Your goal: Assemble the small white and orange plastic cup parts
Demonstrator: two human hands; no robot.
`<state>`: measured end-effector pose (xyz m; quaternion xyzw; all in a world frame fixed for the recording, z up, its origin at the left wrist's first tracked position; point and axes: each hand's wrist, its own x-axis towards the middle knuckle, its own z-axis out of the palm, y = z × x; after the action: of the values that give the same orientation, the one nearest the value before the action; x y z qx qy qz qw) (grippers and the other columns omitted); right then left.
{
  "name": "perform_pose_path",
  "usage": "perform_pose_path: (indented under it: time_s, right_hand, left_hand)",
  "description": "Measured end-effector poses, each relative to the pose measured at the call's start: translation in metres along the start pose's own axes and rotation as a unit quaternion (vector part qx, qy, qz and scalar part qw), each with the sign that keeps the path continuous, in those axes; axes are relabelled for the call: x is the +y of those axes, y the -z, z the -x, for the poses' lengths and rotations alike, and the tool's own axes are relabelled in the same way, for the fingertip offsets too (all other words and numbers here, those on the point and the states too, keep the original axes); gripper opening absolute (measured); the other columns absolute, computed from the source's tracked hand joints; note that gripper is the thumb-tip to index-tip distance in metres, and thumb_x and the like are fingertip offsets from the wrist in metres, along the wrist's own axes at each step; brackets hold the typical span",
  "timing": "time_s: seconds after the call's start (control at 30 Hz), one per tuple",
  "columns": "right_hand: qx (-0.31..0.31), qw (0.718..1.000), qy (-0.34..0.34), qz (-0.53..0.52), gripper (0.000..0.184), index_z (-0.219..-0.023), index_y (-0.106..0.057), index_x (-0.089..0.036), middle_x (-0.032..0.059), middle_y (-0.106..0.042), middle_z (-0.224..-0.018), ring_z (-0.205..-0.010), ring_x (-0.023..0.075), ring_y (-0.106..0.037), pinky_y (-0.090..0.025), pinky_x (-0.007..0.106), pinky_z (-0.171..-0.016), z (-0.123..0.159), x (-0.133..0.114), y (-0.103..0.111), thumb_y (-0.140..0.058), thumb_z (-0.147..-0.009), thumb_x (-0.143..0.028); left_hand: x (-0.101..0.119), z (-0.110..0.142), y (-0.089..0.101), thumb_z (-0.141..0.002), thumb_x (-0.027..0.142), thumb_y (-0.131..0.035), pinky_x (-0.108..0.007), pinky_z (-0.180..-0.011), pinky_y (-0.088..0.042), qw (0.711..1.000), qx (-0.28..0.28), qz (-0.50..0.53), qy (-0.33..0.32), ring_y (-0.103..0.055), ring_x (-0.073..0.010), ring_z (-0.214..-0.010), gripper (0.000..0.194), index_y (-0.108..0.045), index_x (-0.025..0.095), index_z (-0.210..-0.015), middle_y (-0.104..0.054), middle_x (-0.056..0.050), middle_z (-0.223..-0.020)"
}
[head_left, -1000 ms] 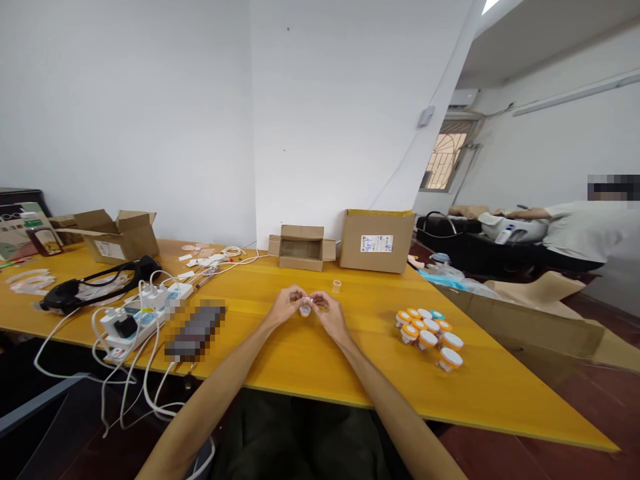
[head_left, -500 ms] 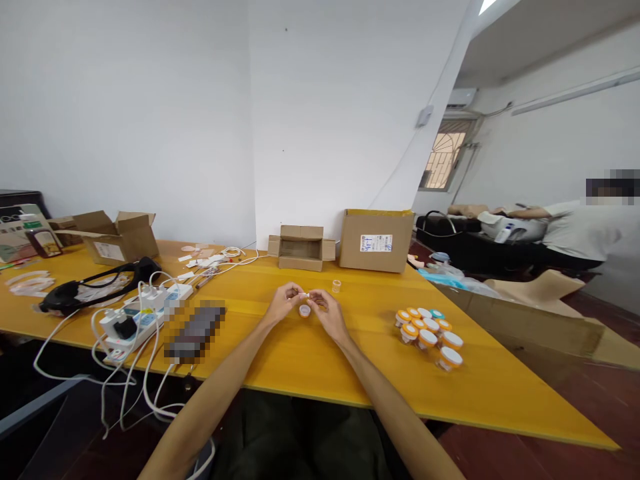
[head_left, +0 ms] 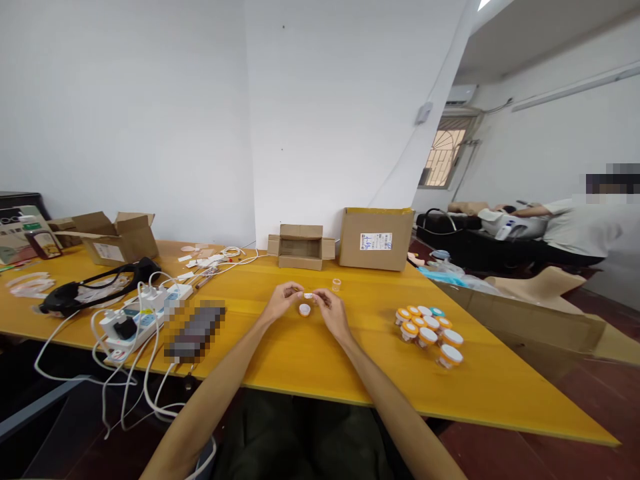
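Note:
Between my two hands is a small white piece (head_left: 308,295), held up by the fingertips; its kind is too small to make out. My left hand (head_left: 283,301) pinches it from the left with curled fingers. On the other side, my right hand (head_left: 331,309) grips its right edge between thumb and fingers. Just below the fingers, a white cap (head_left: 305,310) with some orange at its rim rests on the table. A small clear jar (head_left: 337,285) without a lid stands behind my right hand. Several lidded jars (head_left: 427,337), with white tops and mostly orange rims, are grouped to the right.
An open small carton (head_left: 301,263) and a taped cardboard box (head_left: 376,263) stand along the wall. Leftward lie a power strip (head_left: 145,327) with trailing cables, a pixelated phone (head_left: 196,331) and a black headset (head_left: 65,297). A person (head_left: 575,230) sits far right.
The white piece has risen slightly from above the cap and tilted, showing more of its face. My hands are a little farther apart. The jars stay in place.

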<state>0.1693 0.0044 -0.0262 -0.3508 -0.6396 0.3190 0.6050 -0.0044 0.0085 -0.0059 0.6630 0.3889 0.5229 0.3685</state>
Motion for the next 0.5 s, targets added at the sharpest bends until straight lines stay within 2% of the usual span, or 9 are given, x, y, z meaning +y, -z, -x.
perform_pose_path:
  time_s: [0.1,0.17,0.3,0.43,0.5]
  right_hand:
    - [0.027,1.000,-0.016,-0.003,0.037,-0.076,-0.066,-0.023,0.0039,-0.068,-0.068,-0.065,0.0215,-0.063,-0.053,0.034,-0.066,-0.002,0.003,0.003,-0.061,-0.078,-0.060]
    - [0.039,0.999,-0.030,-0.006,0.040,-0.074,-0.066,-0.023,0.0037,-0.066,-0.065,-0.063,0.0213,-0.062,-0.053,0.034,-0.064,-0.003,0.005,0.005,-0.061,-0.076,-0.063]
    - [0.060,0.996,-0.059,-0.020,0.046,-0.072,-0.066,-0.022,0.0042,-0.066,-0.065,-0.061,0.0213,-0.062,-0.054,0.035,-0.062,-0.004,0.009,0.007,-0.062,-0.071,-0.069]
    - [0.067,0.994,-0.072,-0.040,0.052,-0.072,-0.066,-0.022,0.0046,-0.067,-0.065,-0.060,0.0207,-0.062,-0.054,0.034,-0.060,-0.005,0.012,0.008,-0.063,-0.067,-0.073]
    - [0.076,0.992,-0.084,-0.050,0.055,-0.071,-0.066,-0.021,0.0046,-0.067,-0.065,-0.060,0.0202,-0.062,-0.054,0.034,-0.060,-0.005,0.013,0.008,-0.065,-0.063,-0.075]
  left_hand:
    - [-0.005,-0.002,0.009,-0.078,0.029,-0.068,-0.031,-0.074,-0.052,0.995,0.064,-0.070,-0.021,-0.064,-0.0184,-0.078,0.011,-0.072,0.020,-0.082,-0.070,-0.004,-0.086]
    - [-0.011,-0.002,0.014,-0.075,0.023,-0.069,-0.033,-0.079,-0.052,0.988,0.086,-0.125,-0.031,-0.063,-0.0197,-0.082,0.006,-0.072,0.022,-0.081,-0.068,-0.004,-0.088]
    - [-0.024,0.001,0.019,-0.067,0.015,-0.075,-0.038,-0.092,-0.048,0.977,0.065,-0.197,-0.038,-0.061,-0.0236,-0.093,0.017,-0.073,0.023,-0.080,-0.065,-0.004,-0.087]
    - [-0.029,0.003,0.018,-0.069,0.013,-0.073,-0.035,-0.086,-0.049,0.976,0.027,-0.212,-0.032,-0.061,-0.0230,-0.086,0.010,-0.072,0.023,-0.071,-0.065,-0.004,-0.077]
    - [-0.027,0.003,0.017,-0.074,0.010,-0.068,-0.033,-0.084,-0.049,0.972,0.018,-0.233,-0.024,-0.063,-0.0217,-0.085,0.013,-0.072,0.022,-0.069,-0.066,-0.004,-0.077]
